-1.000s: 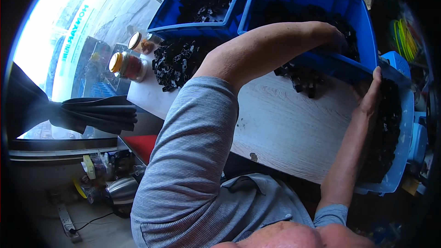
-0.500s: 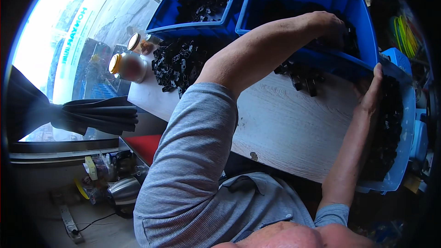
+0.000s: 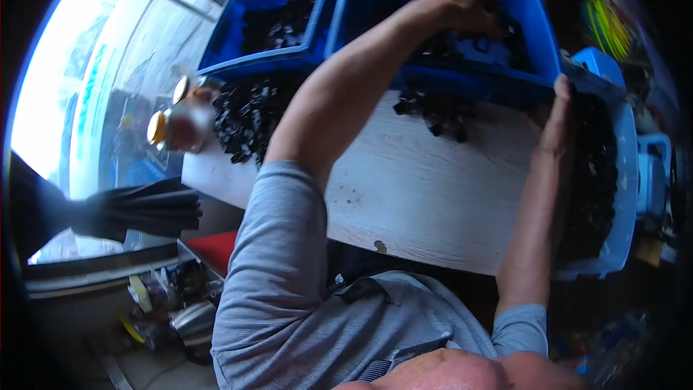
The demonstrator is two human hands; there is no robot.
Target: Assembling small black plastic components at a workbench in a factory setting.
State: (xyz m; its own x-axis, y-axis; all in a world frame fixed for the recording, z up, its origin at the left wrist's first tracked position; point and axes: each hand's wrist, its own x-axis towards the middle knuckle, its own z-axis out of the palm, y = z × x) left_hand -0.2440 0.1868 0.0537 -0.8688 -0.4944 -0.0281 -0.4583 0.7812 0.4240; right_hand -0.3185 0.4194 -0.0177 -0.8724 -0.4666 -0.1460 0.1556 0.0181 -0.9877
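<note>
My left hand [image 3: 465,9], blurred by motion, is curled over the contents of the large right blue bin [image 3: 444,71]. Its fingers look bunched together, with something dark beside them that I cannot make out. Small black parts [image 3: 516,47] lie inside that bin. At the bin's near right corner, my right hand [image 3: 551,126] grips it with the thumb up along the edge; the other fingers are partly hidden in shadow on the table side. A small heap of black parts [image 3: 440,112] rests on the pale wooden table [image 3: 426,188] before the bin.
Left of it stands another blue bin [image 3: 216,61] with black parts inside. A larger black pile [image 3: 249,119] lies before that, beside a jar with a yellow lid [image 3: 184,126]. A translucent tub [image 3: 626,195] of black parts flanks my right forearm.
My left hand has lifted from deep among the parts to higher in the bin. My right hand keeps its place at the corner. The whole view has shifted.
</note>
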